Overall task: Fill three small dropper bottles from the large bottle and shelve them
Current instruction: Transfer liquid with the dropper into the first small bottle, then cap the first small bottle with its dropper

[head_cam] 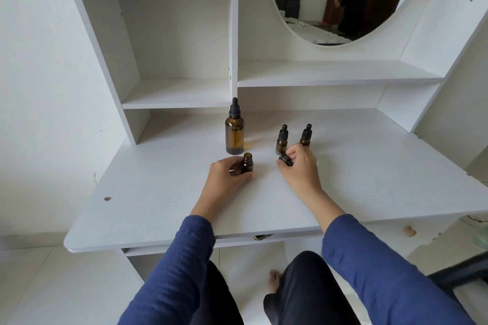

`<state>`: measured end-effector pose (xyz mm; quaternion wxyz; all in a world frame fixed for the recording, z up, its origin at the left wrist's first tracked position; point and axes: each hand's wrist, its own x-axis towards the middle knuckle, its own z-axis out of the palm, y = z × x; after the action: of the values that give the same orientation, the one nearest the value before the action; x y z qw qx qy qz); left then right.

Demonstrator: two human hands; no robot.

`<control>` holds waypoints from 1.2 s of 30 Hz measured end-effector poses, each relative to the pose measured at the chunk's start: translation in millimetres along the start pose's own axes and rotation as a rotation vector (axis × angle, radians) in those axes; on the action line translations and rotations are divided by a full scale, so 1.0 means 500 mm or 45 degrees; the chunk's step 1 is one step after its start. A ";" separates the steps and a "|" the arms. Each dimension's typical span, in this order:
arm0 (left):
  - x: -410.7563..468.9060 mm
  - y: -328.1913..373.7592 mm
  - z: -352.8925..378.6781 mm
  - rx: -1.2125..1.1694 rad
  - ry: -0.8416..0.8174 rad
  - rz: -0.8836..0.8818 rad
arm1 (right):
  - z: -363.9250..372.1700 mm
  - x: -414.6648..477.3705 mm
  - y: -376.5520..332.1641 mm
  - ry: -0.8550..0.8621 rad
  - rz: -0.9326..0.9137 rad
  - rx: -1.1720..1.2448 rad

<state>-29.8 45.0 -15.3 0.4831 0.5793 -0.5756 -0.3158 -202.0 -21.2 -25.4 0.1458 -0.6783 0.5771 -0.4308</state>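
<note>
Small open bottle (pixel 247 164) stands upright on the desk (pixel 158 192), neck bare, long axis vertical. Left hand (pixel 228 173) grips it from its 9 o'clock side, fingers curled round the body, holding it down on the desk. Right hand (pixel 299 166) is at the bottle's 3 o'clock, apart from it, pinching a dropper cap (pixel 285 160) low over the desk. The cap's glass tube points to about 10 o'clock. Cannot tell if the cap touches the desk.

Large bottle (pixel 234 134) stands upright just behind the open bottle, at its 11 to 12 o'clock, near but not touching, own dropper cap on. Left hand is the nearer one. From the right hand it lies at about 10 o'clock, with the open bottle partly in between.

First capped bottle (pixel 282 141) and second capped bottle (pixel 305 138) stand just beyond the right hand at 12 o'clock, the second partly hidden by the fingers.

Judgement: early stage, one small bottle opened, none on the shelf (pixel 179 97). Next the right hand likely has to put the cap down and reach for the large bottle; watch the reach across the open neck, it could tip
</note>
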 end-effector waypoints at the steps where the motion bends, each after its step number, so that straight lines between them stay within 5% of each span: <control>1: -0.001 0.001 0.000 0.000 -0.002 -0.004 | 0.000 -0.001 0.000 0.009 -0.001 0.023; 12: -0.001 0.001 0.000 0.020 0.014 -0.011 | -0.044 0.010 -0.115 -0.094 -0.080 0.766; 22: -0.004 0.007 0.000 0.009 0.012 0.018 | -0.040 0.013 -0.151 -0.326 -0.344 0.523; 28: -0.001 0.005 0.000 0.015 -0.006 0.051 | -0.026 0.017 -0.150 -0.546 -0.315 0.385; 36: 0.000 0.002 0.001 0.073 0.022 0.125 | -0.003 0.011 -0.130 -0.477 -0.427 0.275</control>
<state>-30.7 45.0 -14.7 0.4863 0.5667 -0.6078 -0.2700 -160.5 -6.7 22.8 0.2482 -0.8126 0.3705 -0.3752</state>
